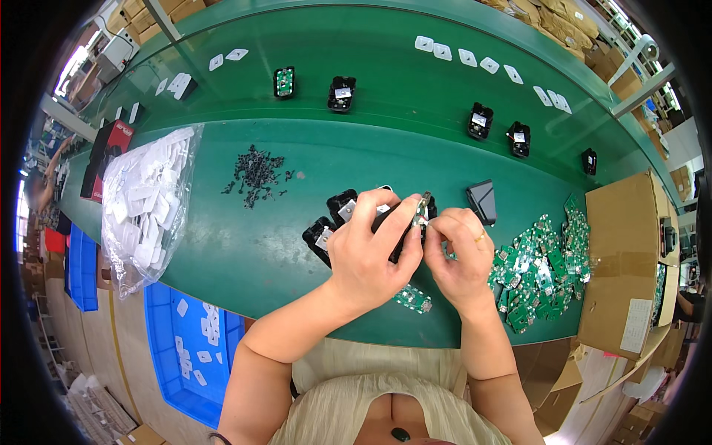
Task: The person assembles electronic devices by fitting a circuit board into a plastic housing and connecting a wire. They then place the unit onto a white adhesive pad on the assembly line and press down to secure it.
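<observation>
My left hand [363, 256] is closed around a black plastic housing [401, 246], mostly hidden by its fingers. A small green circuit board [423, 205] stands on edge at the housing's right side. My right hand [463, 256], with a ring on one finger, pinches at the lower part of this board; what its fingertips hold is partly hidden. Just left of my left hand lie two open black housings, one [319, 237] nearer and one [342, 205] farther, both with metal pieces inside. Below my hands a loose circuit board [413, 298] rests on the green table [245, 252].
Circuit boards [538, 274] are heaped at right, beside a cardboard box [619, 267]. A dark cover [482, 202] lies behind my right hand. At left are small black parts [256, 172] and a bag of white pieces [144, 211]. Several housings [342, 94] stand on the far green surface.
</observation>
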Motion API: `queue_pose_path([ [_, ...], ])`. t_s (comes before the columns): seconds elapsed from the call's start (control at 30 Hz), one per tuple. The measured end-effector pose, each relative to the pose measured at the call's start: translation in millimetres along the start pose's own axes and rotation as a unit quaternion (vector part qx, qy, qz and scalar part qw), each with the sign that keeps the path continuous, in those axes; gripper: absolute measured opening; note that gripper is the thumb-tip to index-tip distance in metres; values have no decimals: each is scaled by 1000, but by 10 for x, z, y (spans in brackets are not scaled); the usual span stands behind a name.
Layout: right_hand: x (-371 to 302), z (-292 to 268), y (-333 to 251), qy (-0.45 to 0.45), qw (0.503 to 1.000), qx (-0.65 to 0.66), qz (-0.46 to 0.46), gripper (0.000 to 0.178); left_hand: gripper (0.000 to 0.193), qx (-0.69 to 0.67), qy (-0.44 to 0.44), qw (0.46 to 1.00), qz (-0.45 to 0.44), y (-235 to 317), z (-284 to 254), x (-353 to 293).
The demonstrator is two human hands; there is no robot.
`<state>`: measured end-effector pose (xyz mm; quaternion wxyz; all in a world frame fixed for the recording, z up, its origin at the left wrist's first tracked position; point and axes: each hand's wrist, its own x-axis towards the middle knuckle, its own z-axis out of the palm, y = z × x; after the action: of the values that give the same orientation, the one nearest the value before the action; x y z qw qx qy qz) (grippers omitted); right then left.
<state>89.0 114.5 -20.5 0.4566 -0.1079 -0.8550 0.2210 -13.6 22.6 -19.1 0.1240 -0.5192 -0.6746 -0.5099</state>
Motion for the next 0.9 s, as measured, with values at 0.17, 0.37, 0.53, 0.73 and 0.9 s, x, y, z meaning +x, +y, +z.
queue_pose_path([
  [0.17, -10, 13, 2, 1, 1000, -8, -2, 25, 32, 31, 12, 999, 16, -9, 16, -5],
  [0.37, -3, 27, -8, -1, 1000, -4, 7, 25, 36, 28, 7, 998, 50, -46, 2, 8],
  [0.53, -4, 20, -12, -7, 1000, 2, 18, 24, 38, 35, 4, 997, 62, -35, 9, 6],
  [0.73, -13, 25, -25, -3, 999, 12, 34, 23, 36, 32, 11, 997, 65, -36, 42, -13],
  [0.9, -26, 61, -44, 7, 999, 5, 39, 22, 31, 23, 16, 999, 39, -19, 64, -52],
])
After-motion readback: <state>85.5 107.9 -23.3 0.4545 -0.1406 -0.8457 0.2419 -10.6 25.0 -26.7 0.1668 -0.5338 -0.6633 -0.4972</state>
